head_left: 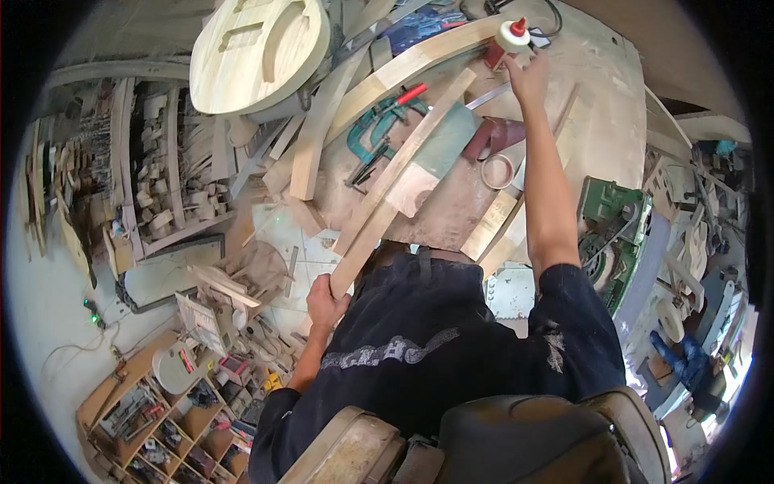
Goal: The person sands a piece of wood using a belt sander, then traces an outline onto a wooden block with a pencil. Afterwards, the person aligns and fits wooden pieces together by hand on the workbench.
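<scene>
Fingers of the left hand (324,302) are closed around the near end of a wooden strip (364,253) projecting past the desk (606,97), judged light, stiff and well held there, while the right hand's grip (528,78) on the red-capped bottle (513,36) cannot be told.

Pale guitar body (234,74), teal clamps (389,114), green machine (614,198), cubbyhole shelf (169,415).

A red-tipped bottle (509,39) is beyond a pale, slanting wooden strip (369,244).

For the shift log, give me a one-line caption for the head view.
Left hand holding a wood strip, right hand at a red-capped bottle across the bench.
</scene>
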The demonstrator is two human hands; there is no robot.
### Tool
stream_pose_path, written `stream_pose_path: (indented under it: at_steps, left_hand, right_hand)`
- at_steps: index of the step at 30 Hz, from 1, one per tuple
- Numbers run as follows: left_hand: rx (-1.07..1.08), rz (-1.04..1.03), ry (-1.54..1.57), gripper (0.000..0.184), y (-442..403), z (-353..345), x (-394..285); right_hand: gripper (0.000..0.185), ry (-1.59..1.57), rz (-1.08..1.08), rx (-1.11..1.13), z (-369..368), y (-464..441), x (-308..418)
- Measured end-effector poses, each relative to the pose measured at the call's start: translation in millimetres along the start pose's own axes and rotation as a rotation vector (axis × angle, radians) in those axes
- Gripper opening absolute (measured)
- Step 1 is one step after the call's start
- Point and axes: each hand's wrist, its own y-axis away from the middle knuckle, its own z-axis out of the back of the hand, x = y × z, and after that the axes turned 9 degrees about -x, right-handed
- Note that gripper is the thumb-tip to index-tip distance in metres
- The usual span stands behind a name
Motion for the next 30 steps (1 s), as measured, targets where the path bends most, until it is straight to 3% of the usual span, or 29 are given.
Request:
stream_pose_path:
  at_steps: [2, 4, 5, 6, 10, 13, 19, 30]
  left_hand:
    - [0.013, -0.027, -0.011, 0.045, -1, 3, 1]
    - [0.012, -0.069, -0.023, 0.047, -4, 5, 3]
    - [0.008, -0.094, -0.032, 0.047, -6, 6, 5]
    - [0.006, -0.121, -0.042, 0.048, -5, 7, 8]
    - [-0.002, -0.157, -0.057, 0.05, -9, 7, 20]
    - [0.008, -0.172, -0.056, 0.05, -10, 15, 24]
    - [-0.04, -0.254, 0.036, 0.049, -22, 5, 31]
    - [0.043, -0.331, 0.2, 0.049, -93, -94, 2]
  right_hand:
    - [0.053, -0.017, 0.008, 0.247, 29, 46, 27]
    - [0.056, -0.054, 0.611, 0.418, 43, 95, 58]
    - [0.059, -0.044, 0.613, 0.564, 50, 123, 76]
    - [0.057, 0.03, 0.753, 0.626, 42, 156, 66]
    - [0.041, 0.056, 0.856, 0.63, 48, 189, 90]
    - [0.039, 0.097, 0.858, 0.724, 60, 183, 85]
    - [0.039, 0.041, 0.74, 0.524, 129, 166, 93]
    - [0.041, 0.131, 0.407, 0.408, 219, 210, 99]
